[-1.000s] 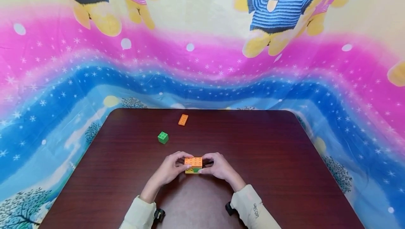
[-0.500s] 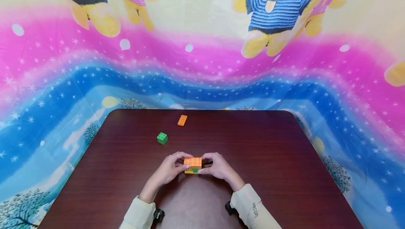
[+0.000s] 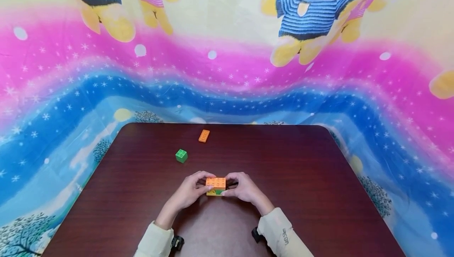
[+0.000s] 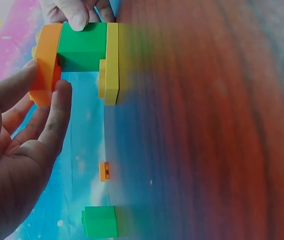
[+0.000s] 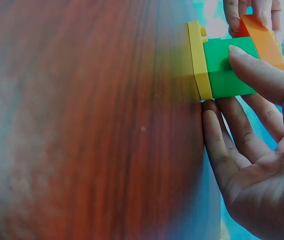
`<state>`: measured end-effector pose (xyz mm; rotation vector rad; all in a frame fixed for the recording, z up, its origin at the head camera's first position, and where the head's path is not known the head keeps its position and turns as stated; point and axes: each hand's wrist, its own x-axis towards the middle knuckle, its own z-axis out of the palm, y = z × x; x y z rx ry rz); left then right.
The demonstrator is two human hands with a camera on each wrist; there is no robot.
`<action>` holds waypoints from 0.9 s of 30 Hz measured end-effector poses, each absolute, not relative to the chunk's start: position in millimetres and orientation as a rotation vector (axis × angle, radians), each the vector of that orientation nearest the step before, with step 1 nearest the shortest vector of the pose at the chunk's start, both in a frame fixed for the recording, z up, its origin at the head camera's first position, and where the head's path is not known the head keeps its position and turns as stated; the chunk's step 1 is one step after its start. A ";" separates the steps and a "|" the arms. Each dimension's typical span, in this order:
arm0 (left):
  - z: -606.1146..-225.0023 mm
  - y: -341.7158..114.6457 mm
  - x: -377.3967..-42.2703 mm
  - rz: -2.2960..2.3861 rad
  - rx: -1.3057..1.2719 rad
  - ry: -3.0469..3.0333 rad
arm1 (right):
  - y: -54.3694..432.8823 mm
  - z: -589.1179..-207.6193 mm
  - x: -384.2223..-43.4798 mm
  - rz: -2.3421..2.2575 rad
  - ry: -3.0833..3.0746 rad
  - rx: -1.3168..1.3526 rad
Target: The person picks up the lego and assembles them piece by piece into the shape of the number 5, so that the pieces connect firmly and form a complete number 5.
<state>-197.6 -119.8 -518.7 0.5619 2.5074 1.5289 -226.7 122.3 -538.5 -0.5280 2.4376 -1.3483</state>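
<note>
Low over the near middle of the table is a small stack of toy building bricks. An orange plate [image 3: 216, 182] with studs up forms its top, a green brick [image 5: 224, 75] sits at the right end in the middle, and a yellow plate [image 4: 111, 62] lies at the bottom. My left hand [image 3: 189, 190] pinches the left end of the orange plate between thumb and fingers. At the other end, my right hand [image 3: 246, 189] grips the green brick, thumb on its near face. In the right wrist view the orange plate looks tilted against the green brick.
Beyond my left hand stands a loose green brick [image 3: 181, 155]. Farther back lies a loose orange plate [image 3: 203, 136]. The dark wooden table [image 3: 283, 162] has rounded far corners and meets a patterned cloth backdrop [image 3: 227, 79].
</note>
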 end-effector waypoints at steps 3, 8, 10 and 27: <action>-518.8 -119.7 -197.3 1.526 0.566 2.506 | 122.1 -538.9 -226.5 -1.350 2.439 -0.532; -518.5 -120.7 -197.0 1.520 0.564 2.503 | 122.2 -538.2 -226.2 -1.357 2.437 -0.538; -519.2 -121.1 -197.1 1.516 0.568 2.508 | 122.3 -538.0 -226.0 -1.361 2.436 -0.542; -516.0 -135.4 -206.0 1.669 0.421 2.626 | 121.6 -536.5 -224.3 -1.374 2.437 -0.514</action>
